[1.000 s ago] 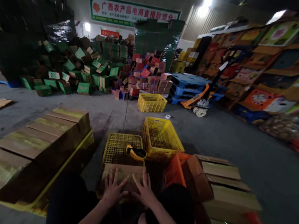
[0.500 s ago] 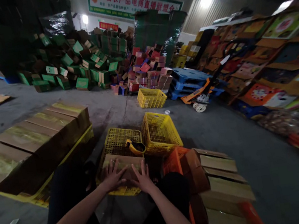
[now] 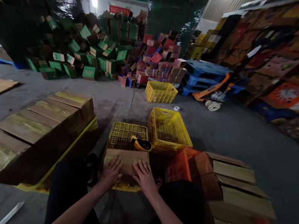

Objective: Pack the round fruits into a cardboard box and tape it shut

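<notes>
A small brown cardboard box (image 3: 127, 160) rests on an upturned yellow plastic crate (image 3: 125, 130) between my knees. My left hand (image 3: 111, 173) lies on the box's left part, fingers stretched out. On its right part my right hand (image 3: 145, 177) is flat, with the fingers spread. Just behind the box, on the crate, sits a yellow-and-black tape dispenser (image 3: 141, 144). To my left, taped cardboard boxes (image 3: 28, 126) stand in a row in a yellow crate. More boxes (image 3: 236, 185) fill an orange crate (image 3: 180, 166) by my right knee.
An open yellow crate (image 3: 168, 130) adjoins the work crate, and another yellow crate (image 3: 161, 91) is farther off. Beyond are blue pallets (image 3: 202, 70), an orange pallet jack (image 3: 213, 91) and a heap of green boxes (image 3: 89, 72). Stacked cartons (image 3: 281, 63) line the right side.
My hands have shifted slightly on the box, the right one turning more upright along its right part. The whole view has swung a little to the left and down.
</notes>
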Tool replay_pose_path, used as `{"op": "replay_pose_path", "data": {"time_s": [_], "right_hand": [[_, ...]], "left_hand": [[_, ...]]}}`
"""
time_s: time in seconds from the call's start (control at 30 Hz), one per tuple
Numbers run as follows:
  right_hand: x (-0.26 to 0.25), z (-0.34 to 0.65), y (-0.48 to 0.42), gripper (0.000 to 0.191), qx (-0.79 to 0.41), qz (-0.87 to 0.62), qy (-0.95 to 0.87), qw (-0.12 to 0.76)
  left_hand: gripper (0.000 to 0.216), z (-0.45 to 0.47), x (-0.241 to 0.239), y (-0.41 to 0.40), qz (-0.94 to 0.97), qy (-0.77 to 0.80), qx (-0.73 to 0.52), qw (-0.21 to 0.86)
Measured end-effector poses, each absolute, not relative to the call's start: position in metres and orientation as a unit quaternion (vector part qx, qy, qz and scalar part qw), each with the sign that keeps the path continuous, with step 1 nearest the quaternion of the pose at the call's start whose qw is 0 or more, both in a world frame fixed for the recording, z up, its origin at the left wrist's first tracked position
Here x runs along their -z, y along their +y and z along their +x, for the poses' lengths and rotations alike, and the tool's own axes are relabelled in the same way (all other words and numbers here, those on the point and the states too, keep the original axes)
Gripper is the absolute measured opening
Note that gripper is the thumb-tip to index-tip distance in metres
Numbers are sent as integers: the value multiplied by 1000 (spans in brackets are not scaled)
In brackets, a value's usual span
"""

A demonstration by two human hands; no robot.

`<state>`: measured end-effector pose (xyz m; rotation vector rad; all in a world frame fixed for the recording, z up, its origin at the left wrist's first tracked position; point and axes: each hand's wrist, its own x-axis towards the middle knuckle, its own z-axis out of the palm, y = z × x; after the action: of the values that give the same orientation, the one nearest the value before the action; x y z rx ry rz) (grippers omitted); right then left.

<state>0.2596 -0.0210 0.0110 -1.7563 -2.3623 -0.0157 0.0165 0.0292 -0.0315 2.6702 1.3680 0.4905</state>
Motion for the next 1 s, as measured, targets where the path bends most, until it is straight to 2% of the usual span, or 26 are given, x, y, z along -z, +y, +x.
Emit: {"op": "replay_pose_path", "data": {"time_s": [0.23, 0.43, 0.63, 0.9, 1.0], "right_hand": [[-15, 240, -32, 57, -46, -569, -803, 170], [-22, 218, -23, 58, -58, -539, -822, 175], [-38, 198, -6, 41, -3, -598, -785, 163], [-48, 182, 6, 34, 34, -635, -759, 144], [-46, 176, 5, 34, 39, -642, -750, 153]], "left_hand": [[52, 20, 23, 13, 876, 434, -190, 95], [48, 24, 16, 11, 864, 413, -256, 132], [49, 34, 0, 20, 827, 498, -216, 147], [49, 8, -29, 33, 754, 619, -173, 135], [55, -1, -31, 39, 687, 680, -149, 207]]}}
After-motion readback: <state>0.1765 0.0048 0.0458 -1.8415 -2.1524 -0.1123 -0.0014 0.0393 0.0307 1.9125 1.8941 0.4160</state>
